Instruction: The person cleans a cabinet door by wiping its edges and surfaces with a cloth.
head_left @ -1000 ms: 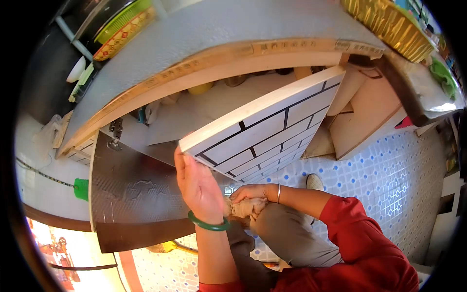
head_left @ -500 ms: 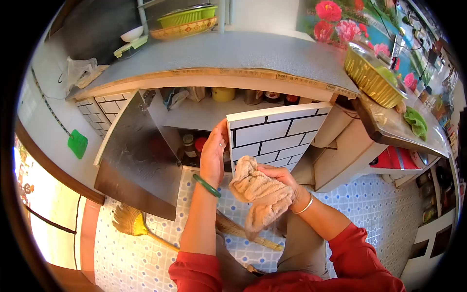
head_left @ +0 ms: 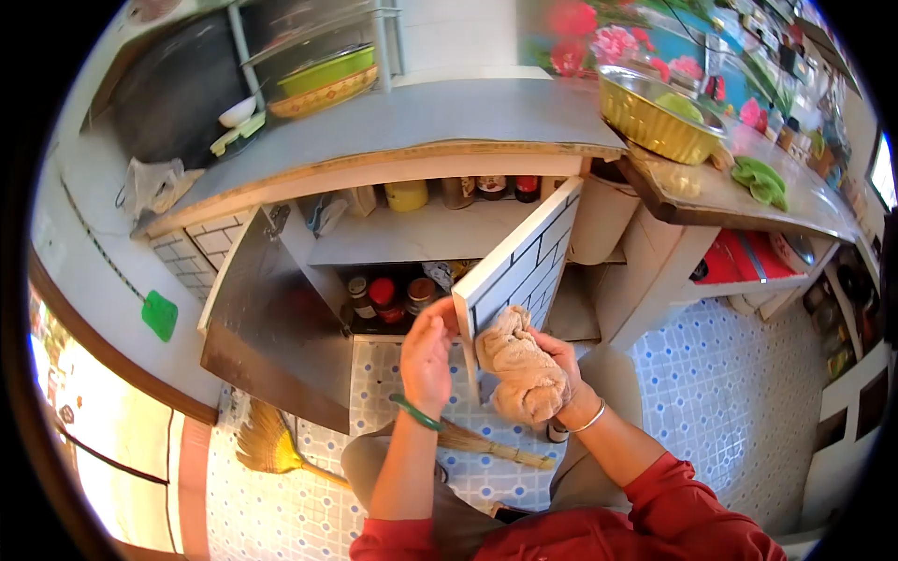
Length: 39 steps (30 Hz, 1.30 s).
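My left hand (head_left: 427,363), with a green bangle at the wrist, is at the near edge of a cabinet door (head_left: 524,266) faced with a white brick pattern. Its fingers curl behind that edge and are partly hidden. My right hand (head_left: 561,363) grips a bunched beige cloth (head_left: 524,369), which lies against the lower front of the same door near its edge. The door stands open, turned nearly edge-on to me. Inside the cabinet, a red-lidded jar (head_left: 383,297) and other jars sit on the lower level.
Another open door (head_left: 281,327) with a dark inner face is on the left. Above runs a grey countertop (head_left: 402,117); a gold basin (head_left: 659,117) and green cloth (head_left: 762,179) sit to the right. A yellow broom (head_left: 271,444) and a straw brush (head_left: 496,443) lie on the tiled floor.
The brick-patterned door has swung to a more edge-on angle, showing more jars behind it. My left hand has lowered along its edge; the cloth is bunched tighter. The view has shifted.
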Each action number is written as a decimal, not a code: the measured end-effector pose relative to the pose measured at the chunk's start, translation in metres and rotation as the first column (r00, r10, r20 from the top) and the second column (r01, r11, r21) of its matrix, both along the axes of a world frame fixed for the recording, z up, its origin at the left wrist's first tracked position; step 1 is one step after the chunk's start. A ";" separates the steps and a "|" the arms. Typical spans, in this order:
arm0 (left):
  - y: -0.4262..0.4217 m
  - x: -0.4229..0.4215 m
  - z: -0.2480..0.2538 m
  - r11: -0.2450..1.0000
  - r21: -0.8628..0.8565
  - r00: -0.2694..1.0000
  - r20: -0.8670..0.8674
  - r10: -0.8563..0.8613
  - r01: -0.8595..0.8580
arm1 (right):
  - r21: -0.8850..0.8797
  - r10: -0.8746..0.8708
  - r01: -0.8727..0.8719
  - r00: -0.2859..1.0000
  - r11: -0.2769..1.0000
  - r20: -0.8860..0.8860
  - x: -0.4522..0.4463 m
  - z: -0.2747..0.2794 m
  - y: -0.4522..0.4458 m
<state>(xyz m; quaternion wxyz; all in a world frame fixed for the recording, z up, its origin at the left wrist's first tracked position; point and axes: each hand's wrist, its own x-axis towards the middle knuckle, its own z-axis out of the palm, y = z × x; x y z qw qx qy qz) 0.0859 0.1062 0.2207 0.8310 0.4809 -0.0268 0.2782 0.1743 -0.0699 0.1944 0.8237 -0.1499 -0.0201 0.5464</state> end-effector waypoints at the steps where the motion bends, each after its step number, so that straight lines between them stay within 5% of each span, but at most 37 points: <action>1: -0.010 -0.004 -0.001 1.000 0.000 1.000 -0.001 -0.001 0.001 | 0.018 -0.017 0.017 1.000 1.000 -0.011 -0.002 -0.008 -0.001; 12: -0.065 -0.020 -0.024 0.993 0.082 0.996 0.003 0.091 -0.091 | 0.110 -0.058 0.084 0.974 0.990 -0.221 -0.022 -0.027 -0.024; 19: -0.085 -0.044 -0.039 0.927 0.210 0.897 -0.256 0.359 -0.311 | 0.205 -0.056 0.123 0.951 0.971 -0.304 -0.026 -0.029 -0.040; 23: -0.095 -0.074 -0.048 0.921 0.386 0.907 -0.371 0.200 -0.046 | 0.170 -0.107 0.160 0.952 0.972 -0.286 -0.035 -0.021 -0.050; 27: -0.123 -0.076 -0.033 0.930 0.342 0.900 -0.435 0.030 0.134 | 0.134 -0.243 0.290 0.926 0.948 -0.289 -0.043 -0.018 -0.058; 30: -0.134 -0.074 -0.030 0.849 0.500 0.889 -0.450 0.087 0.169 | 0.083 -0.340 0.371 0.904 0.925 -0.260 -0.048 -0.013 -0.069; 35: -0.129 -0.082 -0.031 0.905 0.356 0.789 -0.614 0.037 0.234 | 0.149 -0.414 0.458 0.875 0.877 -0.250 -0.055 -0.014 -0.084; 39: -0.128 -0.090 -0.004 0.952 0.281 0.853 -0.520 0.044 0.122 | 0.087 -0.460 0.472 0.879 0.877 -0.125 -0.068 -0.011 -0.094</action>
